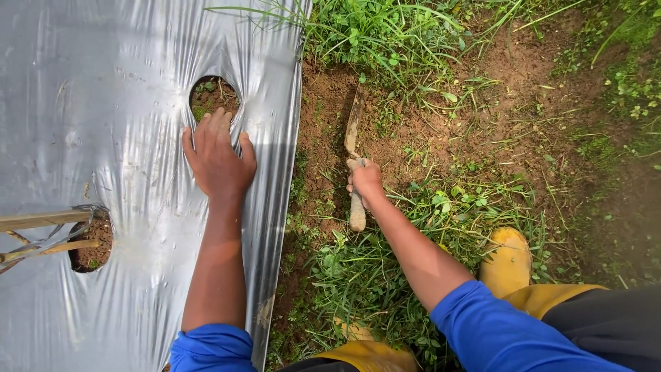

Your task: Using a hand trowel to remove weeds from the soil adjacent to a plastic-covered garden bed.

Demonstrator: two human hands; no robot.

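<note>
Currently your left hand (pixel 217 160) flat, fingers spread on silver mulch film (pixel 124 172) below planting hole (pixel 214 96). Right hand (pixel 365 180) clenched round knife handle, blade (pixel 354 127) in soil beside film edge. Strip partly scraped bare; weeds (pixel 358 275) left nearer you.

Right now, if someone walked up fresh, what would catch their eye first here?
Likely the shiny silver plastic sheet covering the left side, with the left hand pressed flat on it just below a round planting hole. To the right, the right hand grips a wooden-handled blade over bare soil, and a yellow boot stands in the weeds.
</note>
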